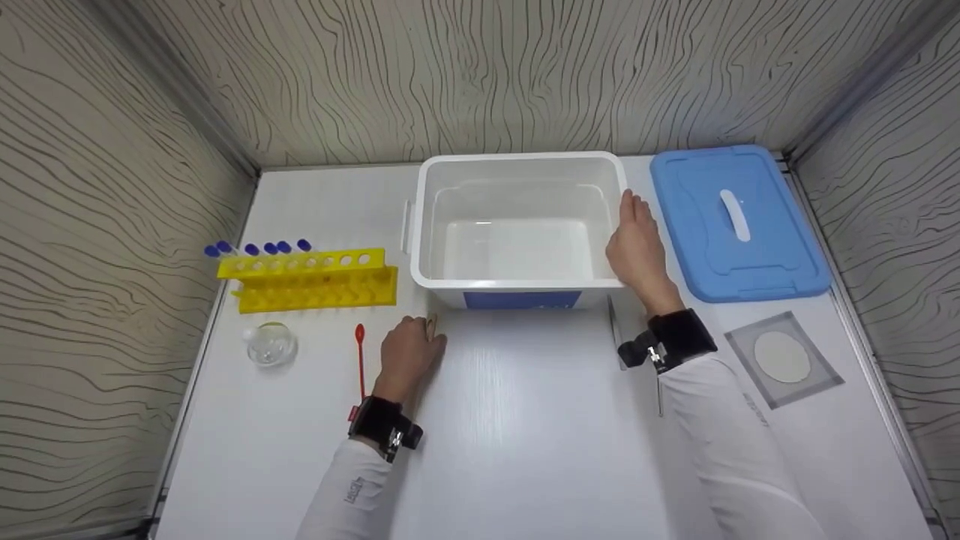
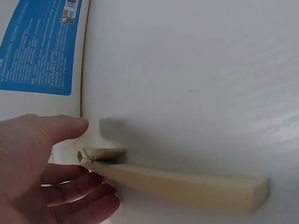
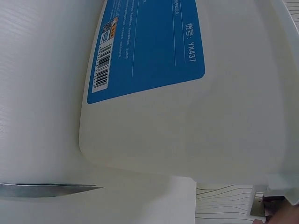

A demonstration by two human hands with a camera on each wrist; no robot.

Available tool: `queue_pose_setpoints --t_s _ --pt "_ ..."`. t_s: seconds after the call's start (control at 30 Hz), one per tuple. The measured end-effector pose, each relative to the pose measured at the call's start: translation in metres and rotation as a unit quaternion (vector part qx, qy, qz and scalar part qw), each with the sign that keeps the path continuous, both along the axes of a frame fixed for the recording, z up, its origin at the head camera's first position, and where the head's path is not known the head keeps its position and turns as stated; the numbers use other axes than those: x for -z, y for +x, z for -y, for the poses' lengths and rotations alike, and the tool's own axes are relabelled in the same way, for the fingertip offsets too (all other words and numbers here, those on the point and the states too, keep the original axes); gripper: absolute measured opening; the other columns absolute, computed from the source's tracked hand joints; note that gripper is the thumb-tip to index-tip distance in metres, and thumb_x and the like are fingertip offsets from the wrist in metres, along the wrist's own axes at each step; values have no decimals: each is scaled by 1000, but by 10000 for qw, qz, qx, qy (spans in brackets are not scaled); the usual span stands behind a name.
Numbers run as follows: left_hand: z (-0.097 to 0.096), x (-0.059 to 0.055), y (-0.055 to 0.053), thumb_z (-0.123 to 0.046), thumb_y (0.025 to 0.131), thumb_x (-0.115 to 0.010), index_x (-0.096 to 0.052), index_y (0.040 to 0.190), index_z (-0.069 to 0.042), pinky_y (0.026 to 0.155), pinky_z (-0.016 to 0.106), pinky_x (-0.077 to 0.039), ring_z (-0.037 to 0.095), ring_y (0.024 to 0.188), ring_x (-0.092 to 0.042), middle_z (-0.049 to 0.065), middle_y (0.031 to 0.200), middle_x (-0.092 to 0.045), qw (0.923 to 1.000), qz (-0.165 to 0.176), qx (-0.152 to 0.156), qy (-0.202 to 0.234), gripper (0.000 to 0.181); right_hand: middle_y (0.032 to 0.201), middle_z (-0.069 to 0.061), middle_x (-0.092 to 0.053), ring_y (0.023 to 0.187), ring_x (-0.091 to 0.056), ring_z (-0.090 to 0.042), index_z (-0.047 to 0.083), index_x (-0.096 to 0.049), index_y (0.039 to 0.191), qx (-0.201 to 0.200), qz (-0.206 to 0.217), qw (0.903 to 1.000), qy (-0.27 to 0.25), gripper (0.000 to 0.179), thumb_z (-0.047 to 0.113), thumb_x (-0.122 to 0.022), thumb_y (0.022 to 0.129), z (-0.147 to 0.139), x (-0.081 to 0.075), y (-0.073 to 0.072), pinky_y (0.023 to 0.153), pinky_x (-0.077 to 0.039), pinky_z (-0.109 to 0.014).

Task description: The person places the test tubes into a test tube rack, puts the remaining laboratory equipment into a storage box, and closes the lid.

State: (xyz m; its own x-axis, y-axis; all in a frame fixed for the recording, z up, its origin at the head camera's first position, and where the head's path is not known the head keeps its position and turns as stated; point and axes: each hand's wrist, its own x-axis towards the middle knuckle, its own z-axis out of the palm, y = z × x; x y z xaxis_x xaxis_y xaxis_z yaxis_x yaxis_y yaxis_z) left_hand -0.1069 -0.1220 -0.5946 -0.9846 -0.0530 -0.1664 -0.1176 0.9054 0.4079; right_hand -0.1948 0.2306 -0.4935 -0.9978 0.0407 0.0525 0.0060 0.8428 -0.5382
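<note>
In the head view a white plastic bin (image 1: 517, 284) with a blue label stands at the back middle. My right hand (image 1: 637, 244) rests against its right side, fingers pointing away from me; in the right wrist view only a sliver of that hand (image 3: 285, 214) shows below the bin's handle (image 3: 280, 184). My left hand (image 1: 407, 352) is low on the table before the bin's front left corner, at a wooden test tube clamp (image 2: 187, 186). The left wrist view shows its fingers touching the clamp's end, the thumb held apart from it.
Left stand a yellow rack (image 1: 315, 289) with blue-capped tubes and a round glass vessel (image 1: 270, 345). A red long-handled spoon (image 1: 361, 360) lies beside my left hand. Right are tweezers (image 3: 46, 190), a thin rod (image 1: 660, 397), a wire gauze (image 1: 784, 358) and a blue lid (image 1: 739, 262).
</note>
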Motion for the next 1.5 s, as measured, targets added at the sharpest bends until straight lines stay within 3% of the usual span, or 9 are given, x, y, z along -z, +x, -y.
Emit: queue_pose_setpoints --t_s 0.3,0.53,0.83,1.0,1.2,1.37,1.5 --pt "-4 4 -2 -14 88 -67 -70 86 -4 54 29 -36 18 62 -48 5 72 -55 9996 223 72 134 11 155 -39 -24 146 -22 -54 -11 -17 153 24 22 10000 -20 59 0 -33 98 0 -1 0 118 -24 -64" --pt "-8 4 0 -13 87 -68 -70 77 -5 53 29 -36 17 59 -47 3 67 -56 9990 33 315 304 12 155 -39 -23 146 -22 -55 -10 -15 154 40 75 9999 -97 59 0 -32 98 1 0 -1 118 -24 -66" --pt "-16 1 6 -25 95 -64 -67 67 -8 52 29 -40 15 56 -49 2 63 -60 9946 -288 898 442 33 154 -41 -24 146 -21 -55 -12 -16 153 13 -34 9999 -105 58 -2 -32 98 1 0 1 118 -23 -65" --pt "-20 -5 8 -41 99 -57 -64 61 -9 54 28 -34 14 59 -43 -3 61 -49 9915 -12 960 878 50 154 -40 -24 145 -22 -55 -12 -16 153 -13 -42 9999 -118 58 -1 -33 98 0 0 1 118 -24 -65" --pt "-25 -12 10 -45 99 -55 -70 72 -9 56 27 -32 14 63 -42 -1 68 -48 9849 118 1356 1074 47 155 -40 -22 146 -21 -54 -11 -15 154 23 31 9999 -165 59 0 -32 98 0 -1 1 118 -24 -65" --pt "-28 -17 10 -23 96 -65 -77 100 -11 63 28 -45 13 70 -52 3 84 -64 9812 -88 1776 756 18 155 -40 -23 145 -22 -55 -11 -15 154 55 -1 9999 -123 59 0 -32 98 2 -1 1 118 -25 -65" --pt "-31 -25 10 -9 90 -70 -76 107 -10 66 28 -50 13 72 -56 5 89 -68 9773 -330 2035 486 19 154 -40 -24 145 -23 -56 -12 -16 153 57 -39 9999 -112 58 -1 -32 98 2 -2 2 117 -26 -65"
